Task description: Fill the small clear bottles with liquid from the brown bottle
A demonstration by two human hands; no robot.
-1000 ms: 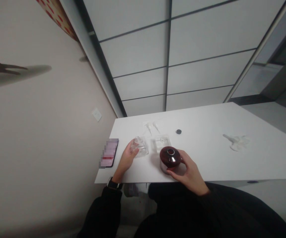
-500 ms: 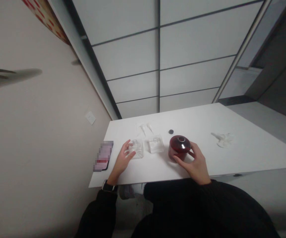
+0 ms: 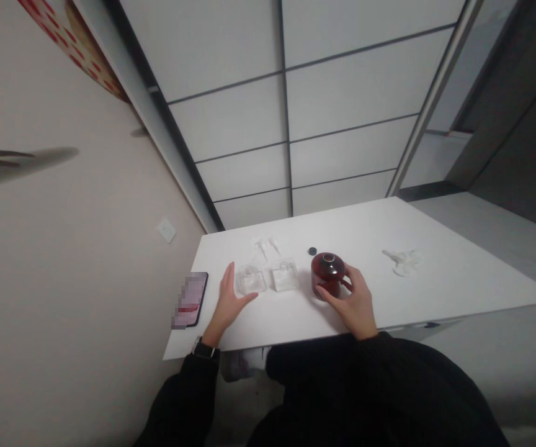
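head view: red jar stands upright.

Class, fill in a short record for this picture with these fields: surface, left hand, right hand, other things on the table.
surface: white table
left hand: left hand open, flat on the table, beside a clear square bottle
right hand: right hand wrapped round the side of a dark red round jar
other things: second clear bottle; phone at the left edge; small black cap; clear pump tops; clear plastic piece to the right
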